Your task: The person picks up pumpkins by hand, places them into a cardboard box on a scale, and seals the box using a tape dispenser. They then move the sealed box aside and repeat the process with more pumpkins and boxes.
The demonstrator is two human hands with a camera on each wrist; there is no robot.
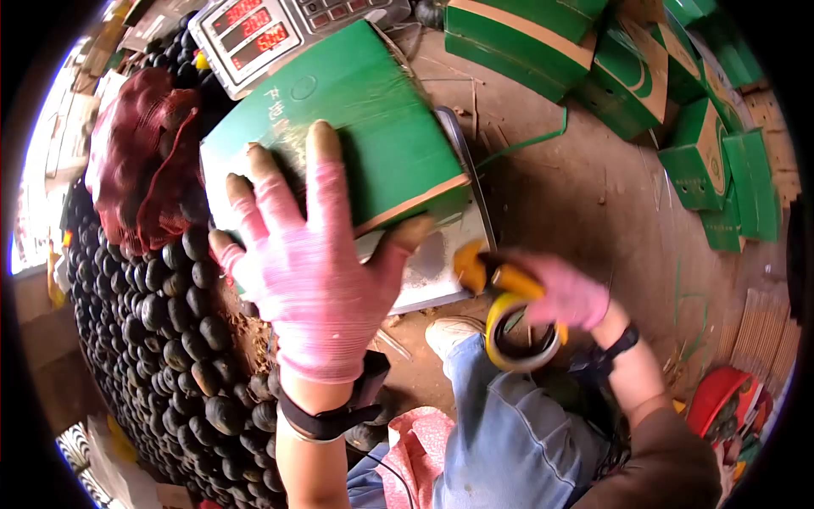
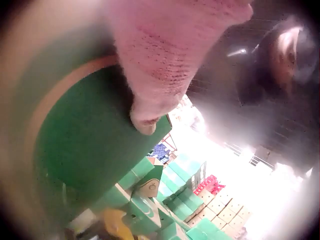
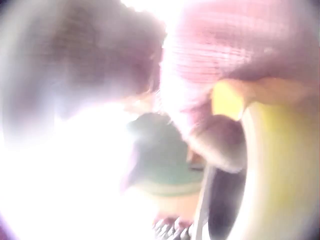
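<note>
On top of the grey digital scale [image 1: 254, 34], far centre, sits the green cardboard box [image 1: 381, 119]. Only the head view shows both hands. The left wrist view adds stacked green cartons [image 2: 175, 200] beyond the box, while the right wrist view is mostly glare and blur. The pink-gloved left grip [image 1: 309, 271] lies spread flat on the box top, fingers straight. The right grip [image 1: 568, 293] curls round a yellow tape roll [image 1: 494, 327] by the box's near right corner.

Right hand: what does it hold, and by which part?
The right hand grips a tape dispenser by its upper part, above the roll.
</note>
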